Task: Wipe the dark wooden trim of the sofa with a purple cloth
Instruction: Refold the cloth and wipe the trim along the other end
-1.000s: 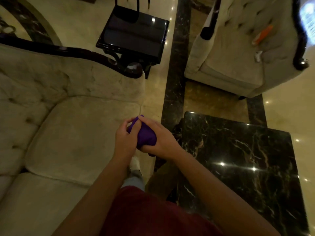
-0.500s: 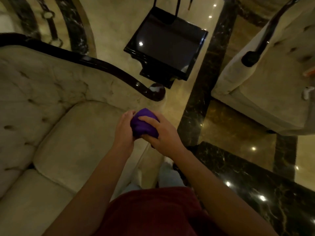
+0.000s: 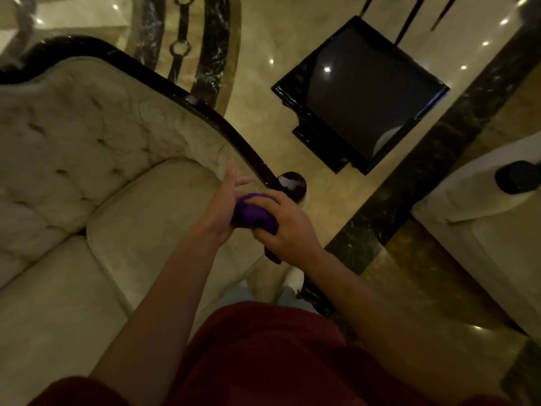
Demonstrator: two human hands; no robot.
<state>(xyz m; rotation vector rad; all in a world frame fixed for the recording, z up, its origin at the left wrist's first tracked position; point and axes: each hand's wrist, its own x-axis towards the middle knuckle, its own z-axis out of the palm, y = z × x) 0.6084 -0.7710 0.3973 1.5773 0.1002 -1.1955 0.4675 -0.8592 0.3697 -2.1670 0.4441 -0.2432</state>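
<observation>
— Looking down past the grip, the cream tufted sofa [image 3: 96, 177] fills everything to its left; what worries you?

— The dark wooden trim [image 3: 234, 139] runs from far up-left of the grip, along the sofa's back, down the arm to a round scroll end [image 3: 292, 183] just beyond the knuckles. That is its long axis: a diagonal, sloping down toward the hands. I judge the risk is the bunched wad skating over the glossy wood and cleaning only a thin stripe.

— And the grip itself?

— The right hand [image 3: 281, 227] is closed around the purple cloth [image 3: 254, 212], balled tight, fingers curled over its top. The left hand [image 3: 225, 206] touches the cloth's left side with its palm, fingers spread and pointing up toward the trim, holding nothing. The cloth sits between both hands, near the scroll, seemingly above the arm; I can't tell if it touches wood.

— Anything else?

— A loose corner could drop if that left hand leaves. Beyond the grip, up-right, a black glossy side table [image 3: 366, 95] stands well apart on the polished marble floor [image 3: 263, 68].
</observation>
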